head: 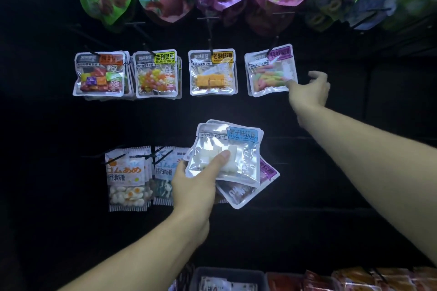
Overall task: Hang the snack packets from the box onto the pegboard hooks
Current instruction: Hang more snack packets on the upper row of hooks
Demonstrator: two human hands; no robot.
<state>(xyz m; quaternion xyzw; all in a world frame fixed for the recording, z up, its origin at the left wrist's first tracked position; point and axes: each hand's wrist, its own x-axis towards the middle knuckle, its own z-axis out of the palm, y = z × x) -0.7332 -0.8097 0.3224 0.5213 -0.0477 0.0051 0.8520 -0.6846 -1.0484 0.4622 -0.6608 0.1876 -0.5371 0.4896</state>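
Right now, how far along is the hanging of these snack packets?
Partly done: the middle row's four hooks carry packets, and the right hand touches the purple-label packet hanging there. The left hand holds a small stack of packets not yet hung. More lie in the box below.

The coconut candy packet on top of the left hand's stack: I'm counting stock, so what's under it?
Under the coconut candy packet, the left hand holds at least a second, similar packet and a purple-labelled packet. Most of each is covered, so the exact count is unclear.
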